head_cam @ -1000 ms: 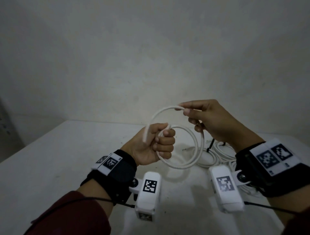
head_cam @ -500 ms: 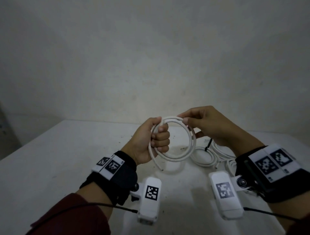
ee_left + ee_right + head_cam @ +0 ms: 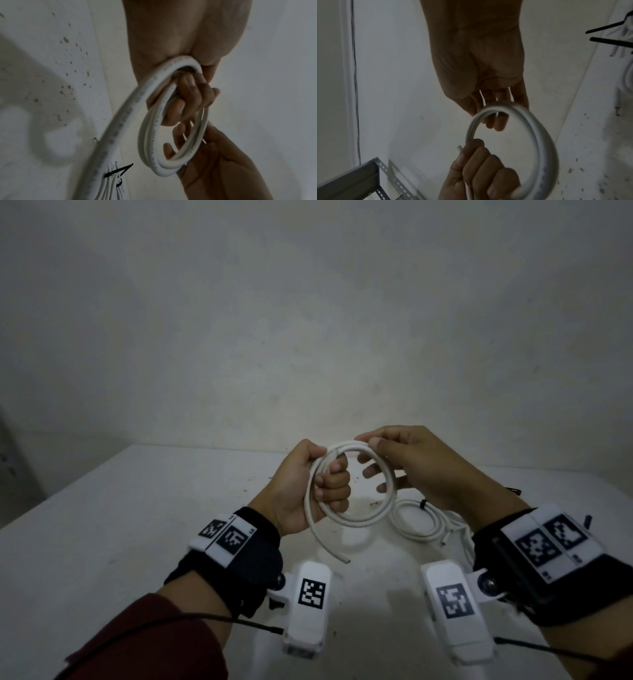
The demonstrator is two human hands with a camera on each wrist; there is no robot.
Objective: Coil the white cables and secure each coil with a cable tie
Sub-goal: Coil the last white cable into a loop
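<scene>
I hold a white cable coil (image 3: 356, 518) (image 3: 150, 146) (image 3: 539, 132) in the air above the white table (image 3: 137, 525). My left hand (image 3: 317, 486) (image 3: 190, 94) grips the left side of the coil in a fist. My right hand (image 3: 394, 453) (image 3: 489, 102) pinches the top right of the coil between thumb and forefinger, its other fingers spread behind the loops. A loose cable end (image 3: 337, 554) hangs below my left hand. On the table behind lie more white coils (image 3: 421, 522) with black cable ties (image 3: 120, 171) (image 3: 611, 40).
The table meets a plain wall (image 3: 308, 337) at the back. A grey perforated metal shelf frame (image 3: 368, 180) stands off to the left in the right wrist view. The table surface is speckled with small dark spots (image 3: 68, 86).
My right hand brought the last loop down and left onto the coil. Both hands came closer together, the coil grew tighter, and the free end now hangs below my left hand.
</scene>
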